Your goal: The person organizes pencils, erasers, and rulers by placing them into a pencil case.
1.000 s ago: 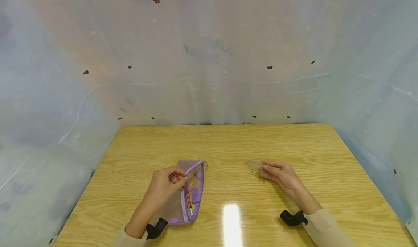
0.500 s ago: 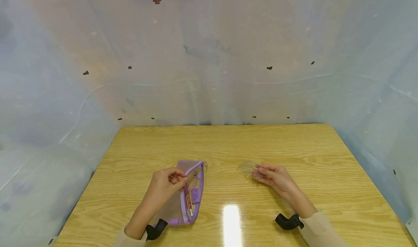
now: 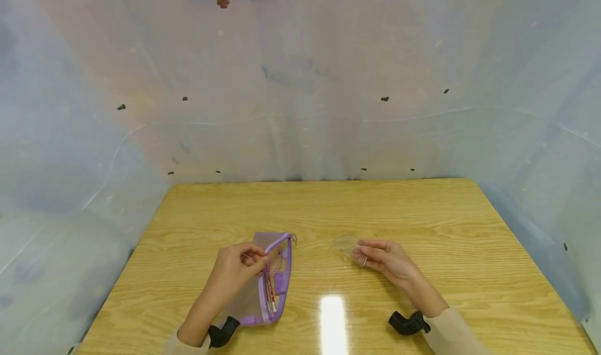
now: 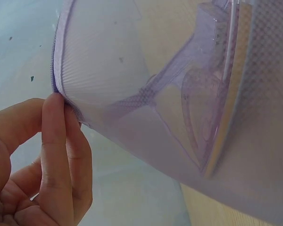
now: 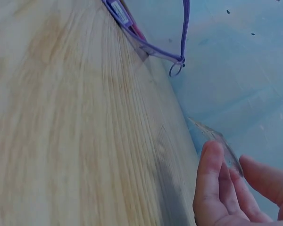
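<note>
In the head view my left hand [image 3: 238, 265] pinches the zipped edge of a purple mesh pencil case [image 3: 244, 297], holding its mouth apart. Inside lie red pencils [image 3: 269, 291], a small purple block [image 3: 279, 283] and a clear piece with markings [image 3: 278, 261]. The left wrist view shows thumb and fingers on the zip edge [image 4: 59, 70], with the contents seen through the mesh. To the right, my right hand [image 3: 386, 261] pinches a clear, round-edged protractor [image 3: 344, 244] above the table. In the right wrist view the protractor [image 5: 219, 139] is tilted, nearly edge-on.
A wood-grain table [image 3: 324, 204] lies under both hands, with a bright light reflection [image 3: 333, 323] near its front. Pale patterned cloth [image 3: 300, 84] hangs behind and at the sides. Black wrist-camera mounts [image 3: 407, 323] sit at both wrists. The case's zip ring [image 5: 176, 69] hangs at its far corner.
My right hand has moved left with the protractor, closer to the pencil case. The left hand keeps its pinch on the case's edge.
</note>
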A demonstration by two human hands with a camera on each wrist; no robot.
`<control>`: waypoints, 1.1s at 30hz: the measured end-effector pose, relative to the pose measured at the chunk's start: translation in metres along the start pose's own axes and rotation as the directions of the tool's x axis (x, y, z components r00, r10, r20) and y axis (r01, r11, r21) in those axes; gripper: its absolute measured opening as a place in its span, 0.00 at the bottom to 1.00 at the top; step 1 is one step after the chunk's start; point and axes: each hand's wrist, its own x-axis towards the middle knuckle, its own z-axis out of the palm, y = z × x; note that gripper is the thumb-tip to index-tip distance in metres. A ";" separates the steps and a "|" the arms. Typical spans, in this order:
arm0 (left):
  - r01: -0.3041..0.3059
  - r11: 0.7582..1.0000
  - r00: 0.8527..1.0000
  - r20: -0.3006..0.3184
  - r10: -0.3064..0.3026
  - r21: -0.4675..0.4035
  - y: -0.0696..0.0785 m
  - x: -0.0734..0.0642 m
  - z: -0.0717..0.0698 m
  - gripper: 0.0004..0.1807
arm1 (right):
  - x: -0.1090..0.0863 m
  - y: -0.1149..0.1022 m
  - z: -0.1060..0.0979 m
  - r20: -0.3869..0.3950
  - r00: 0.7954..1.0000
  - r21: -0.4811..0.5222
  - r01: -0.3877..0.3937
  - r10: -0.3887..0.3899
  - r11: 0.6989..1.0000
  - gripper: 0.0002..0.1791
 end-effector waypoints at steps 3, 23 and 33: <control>0.000 1.000 1.000 -0.001 0.000 -0.010 -0.001 0.000 0.000 0.03 | 0.000 0.002 0.003 0.020 1.000 0.008 -0.002 0.002 1.000 0.22; 0.020 1.000 1.000 -0.001 -0.020 -0.015 0.000 -0.001 -0.001 0.03 | 0.007 0.012 0.026 0.074 0.997 0.058 -0.022 0.018 0.998 0.18; 0.008 1.000 1.000 0.000 -0.008 -0.005 0.001 0.000 0.000 0.03 | 0.012 0.015 0.037 0.105 0.994 0.063 -0.032 0.025 0.998 0.22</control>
